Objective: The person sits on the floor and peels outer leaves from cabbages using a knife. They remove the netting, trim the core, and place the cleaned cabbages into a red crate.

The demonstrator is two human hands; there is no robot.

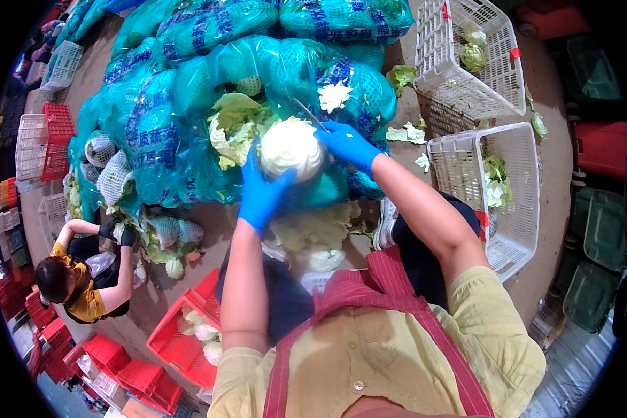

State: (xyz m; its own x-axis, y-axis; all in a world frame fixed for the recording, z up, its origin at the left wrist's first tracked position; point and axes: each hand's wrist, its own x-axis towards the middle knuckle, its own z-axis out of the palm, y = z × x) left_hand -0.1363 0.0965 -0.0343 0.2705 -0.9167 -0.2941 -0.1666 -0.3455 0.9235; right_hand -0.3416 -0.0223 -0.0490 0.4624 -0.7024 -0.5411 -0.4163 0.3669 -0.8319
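Observation:
A pale, trimmed cabbage head [291, 149] is in front of me, over teal plastic sacks. My left hand [264, 185], in a blue glove, cups its left and lower side with the fingers spread along it. My right hand [347, 145], also blue-gloved, is closed around a knife [309, 114] at the cabbage's upper right; the thin blade points up and left, and the handle is hidden in the hand. Loose green outer leaves [235, 130] lie left of the cabbage. White leaf scraps [334, 97] rest on the sack above my right hand.
Teal sacks [151, 130] of netted cabbages are piled ahead. White plastic crates [537, 198] with leaves stand at the right. A red crate [180, 360] holding cabbages is at lower left. A co-worker [83, 279] in black gloves crouches at the left. Leaves litter the floor.

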